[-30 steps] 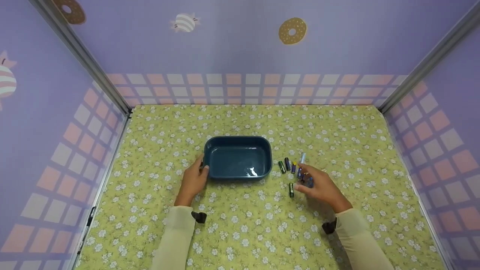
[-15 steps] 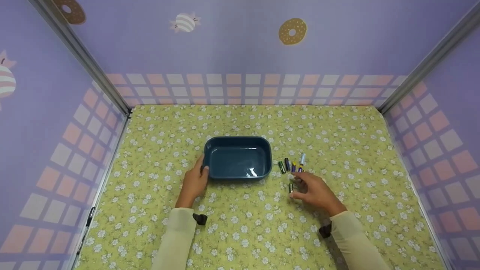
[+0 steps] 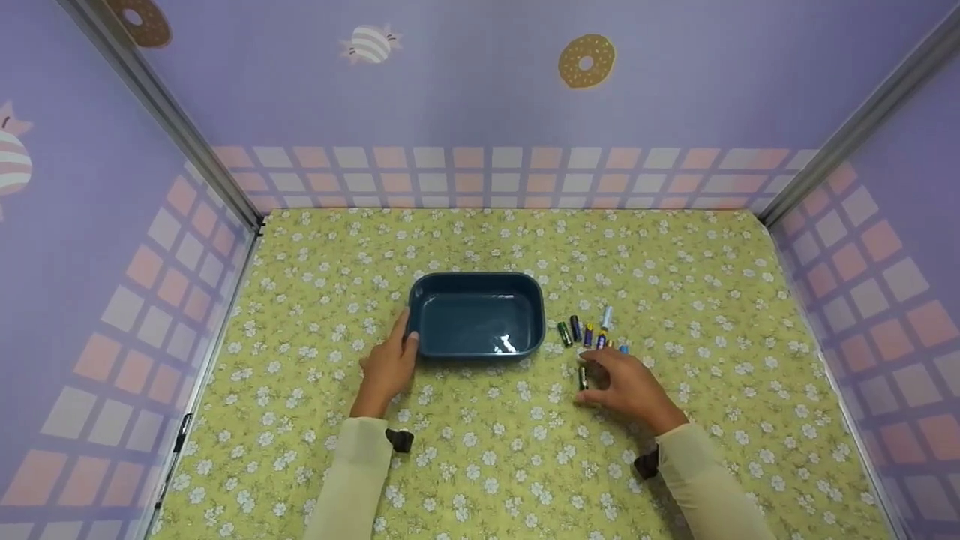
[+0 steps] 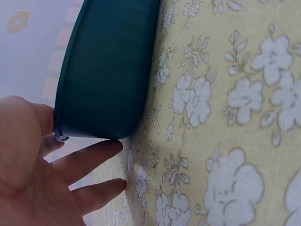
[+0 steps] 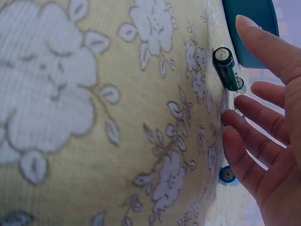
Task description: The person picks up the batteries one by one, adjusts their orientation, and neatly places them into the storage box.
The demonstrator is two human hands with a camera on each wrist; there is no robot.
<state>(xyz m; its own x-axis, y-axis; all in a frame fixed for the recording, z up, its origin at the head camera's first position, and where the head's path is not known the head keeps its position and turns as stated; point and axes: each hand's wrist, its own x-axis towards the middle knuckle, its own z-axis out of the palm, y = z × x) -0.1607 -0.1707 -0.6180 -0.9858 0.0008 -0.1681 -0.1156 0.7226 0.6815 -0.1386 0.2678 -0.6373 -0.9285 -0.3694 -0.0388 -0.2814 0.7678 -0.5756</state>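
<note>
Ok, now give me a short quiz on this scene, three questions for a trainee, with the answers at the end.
1. Which hand touches the dark blue dish? A) right B) left C) both
2. True or false: a battery lies inside the dish.
3. In the head view, what lies between the thumb and fingers of the right hand?

Key:
1. B, the left hand, at the dish's left side.
2. False: the batteries in view lie on the flowered table, to the right of the dish.
3. A dark green battery; the right wrist view shows no grip on it.
</note>
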